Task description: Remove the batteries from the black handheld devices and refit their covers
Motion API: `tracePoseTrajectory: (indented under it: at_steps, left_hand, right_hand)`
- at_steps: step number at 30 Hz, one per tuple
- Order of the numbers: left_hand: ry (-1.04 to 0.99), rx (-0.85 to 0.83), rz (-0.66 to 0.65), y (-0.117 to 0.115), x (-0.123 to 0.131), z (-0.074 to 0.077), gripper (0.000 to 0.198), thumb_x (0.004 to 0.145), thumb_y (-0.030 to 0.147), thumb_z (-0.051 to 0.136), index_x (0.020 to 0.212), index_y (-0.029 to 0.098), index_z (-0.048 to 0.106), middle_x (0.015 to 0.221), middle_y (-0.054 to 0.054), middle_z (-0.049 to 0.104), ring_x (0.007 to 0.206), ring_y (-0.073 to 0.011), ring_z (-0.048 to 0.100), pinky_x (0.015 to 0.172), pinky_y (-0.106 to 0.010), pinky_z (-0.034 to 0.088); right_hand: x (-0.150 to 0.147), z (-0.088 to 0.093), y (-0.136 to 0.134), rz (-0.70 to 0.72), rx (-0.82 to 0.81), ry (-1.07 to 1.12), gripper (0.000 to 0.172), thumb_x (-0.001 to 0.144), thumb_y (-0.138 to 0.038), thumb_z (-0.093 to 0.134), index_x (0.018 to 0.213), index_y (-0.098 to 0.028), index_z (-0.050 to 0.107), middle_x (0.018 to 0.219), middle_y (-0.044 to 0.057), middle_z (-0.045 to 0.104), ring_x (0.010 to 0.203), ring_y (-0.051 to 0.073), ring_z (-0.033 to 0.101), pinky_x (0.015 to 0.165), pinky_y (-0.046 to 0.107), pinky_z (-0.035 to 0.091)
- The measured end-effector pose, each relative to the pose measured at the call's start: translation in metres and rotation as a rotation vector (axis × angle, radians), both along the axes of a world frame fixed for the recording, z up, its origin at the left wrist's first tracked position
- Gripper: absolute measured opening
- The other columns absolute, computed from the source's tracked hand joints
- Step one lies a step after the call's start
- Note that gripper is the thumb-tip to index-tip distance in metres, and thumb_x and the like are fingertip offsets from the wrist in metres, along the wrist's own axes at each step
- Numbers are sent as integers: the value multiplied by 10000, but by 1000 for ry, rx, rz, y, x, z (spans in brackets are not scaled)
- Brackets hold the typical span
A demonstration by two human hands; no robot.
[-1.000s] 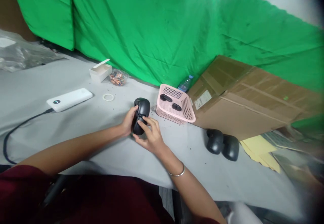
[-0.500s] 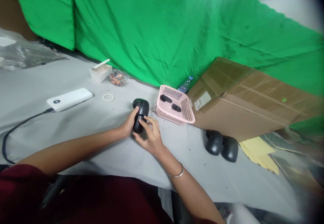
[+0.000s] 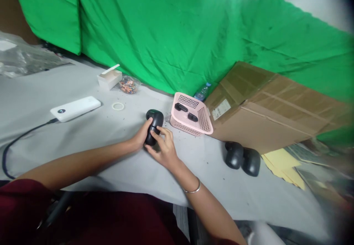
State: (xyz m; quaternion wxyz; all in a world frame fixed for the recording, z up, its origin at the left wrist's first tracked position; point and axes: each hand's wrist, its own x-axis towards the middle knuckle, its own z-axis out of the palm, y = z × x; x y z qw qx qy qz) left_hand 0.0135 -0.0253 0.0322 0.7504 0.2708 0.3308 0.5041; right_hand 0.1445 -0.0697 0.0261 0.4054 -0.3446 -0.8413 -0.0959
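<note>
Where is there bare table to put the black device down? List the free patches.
Widest free patch: grey table between the white power bank and the forearm of the left hand. Another lies at the near edge, between the right hand and the pair of black devices. Crowded: around the pink basket and cardboard box, right beside the held black device.

We are finding bare table [image 3: 91, 138] open left and near; the pink basket [image 3: 181, 126], just beside the right hand [image 3: 165, 149], and the cardboard box [image 3: 265, 119] are blocking far right.
</note>
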Motion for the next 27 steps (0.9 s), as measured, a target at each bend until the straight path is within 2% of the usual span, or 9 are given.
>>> tracePoseTrajectory:
  at_steps: [3, 8, 11, 16, 21, 24, 27]
  left_hand:
    - [-31, -42, -41, -4, 0, 5, 399, 848, 498, 569, 884, 125, 707, 803, -83, 692, 759, -207, 649, 755, -286, 489]
    - [-72, -11, -151, -6, -5, 11, 365, 835, 426, 541, 934, 123, 718, 834, -107, 703, 747, -240, 657, 707, -313, 498]
    - [-75, 2, -260, -7, -7, 11, 379, 814, 432, 536, 909, 112, 716, 854, -130, 698, 719, -242, 647, 698, -331, 499]
    - [-23, -6, -332, -8, -4, 2, 370, 782, 500, 583, 790, 151, 706, 744, -109, 676, 622, -218, 610, 634, -328, 493]
    - [59, 221, -291, -7, -2, -8, 533, 764, 663, 578, 763, 145, 705, 653, -119, 644, 550, -212, 589, 547, -318, 465]
    - [103, 329, -261, -10, -4, -5, 559, 771, 677, 572, 768, 132, 695, 650, -120, 639, 548, -210, 595, 541, -315, 467]
    - [126, 366, -260, -14, -6, 1, 572, 757, 684, 590, 803, 123, 692, 674, -107, 647, 578, -207, 612, 565, -304, 485]
  right_hand:
    - [0, 0, 1, -45, 24, -5, 638, 820, -374, 675, 1377, -242, 393, 1384, 163, 348, 1287, 316, 390, 1007, 538, 426]
    - [3, 0, 3, -116, -10, 1, 1101, 731, -501, 740, 1513, -197, 27, 1529, 217, 2, 1425, 411, 116, 1045, 654, 330]
    - [4, 0, 4, -76, -23, -7, 1261, 666, -514, 797, 1515, -188, -78, 1537, 217, -119, 1435, 429, 15, 1065, 674, 279]
    - [7, 0, 5, -38, -38, -26, 1330, 613, -544, 825, 1515, -208, -93, 1543, 211, -130, 1434, 434, 3, 1069, 688, 250]
    - [10, -1, 7, -10, -30, 1, 1381, 569, -542, 851, 1518, -191, -90, 1549, 215, -53, 1439, 411, 52, 1094, 650, 262]
    - [10, -1, 7, -7, 7, 6, 1352, 589, -541, 840, 1521, -205, -80, 1553, 197, -49, 1441, 403, 49, 1101, 647, 252]
    - [10, -2, 7, -20, 29, -1, 1329, 610, -547, 825, 1517, -215, -88, 1552, 190, -56, 1442, 401, 47, 1096, 650, 260]
